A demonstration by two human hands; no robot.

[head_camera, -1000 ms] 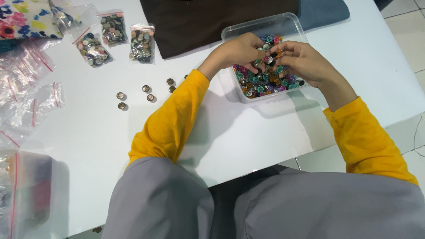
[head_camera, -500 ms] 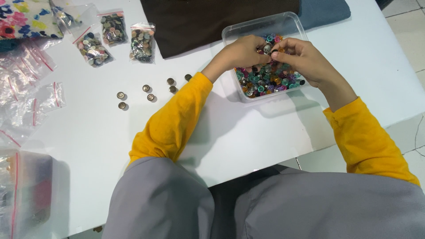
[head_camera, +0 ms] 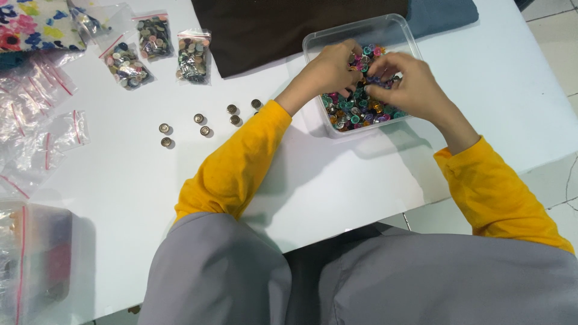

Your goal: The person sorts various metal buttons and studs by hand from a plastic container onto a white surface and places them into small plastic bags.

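**Sorting metal buttons from a mixed tub**

At the far left lie empty clear zip bags (head_camera: 36, 129) with red seal strips, crinkled and glossy, and below them a soft-sided clear pouch (head_camera: 33, 259) whose contents are too blurred to tell. Toward the top left, three filled zip bags (head_camera: 159, 51) hold mixed small buttons, already packed and sealed as far as the view shows. On the smooth white table (head_camera: 120, 180) sits a loose group of round bronze-coloured metal buttons (head_camera: 201, 123), spread out in a rough row, apart from one another and well apart from the tub. Judging from this, a few pieces have been picked out and laid aside, while the bulk of the work is left: the tub is still heaped.

The left hand (head_camera: 328, 69), in a yellow sleeve, reaches over the near rim of the clear plastic tub (head_camera: 361, 27), fingers curled down into the pile; whether it pinches a piece cannot be told. The tub is a rounded rectangle with thin, glossy walls, filled with small round buttons (head_camera: 355, 114) in teal, pink, purple and gold, shiny and domed. The right hand (head_camera: 409, 87) rests on the same pile, fingertips drawn narrowly together beside the left hand's, seemingly on one small piece, though it is hidden. Behind the tub lie a dark brown cloth (head_camera: 289, 27) and a blue-grey cloth (head_camera: 442, 12), both matte.
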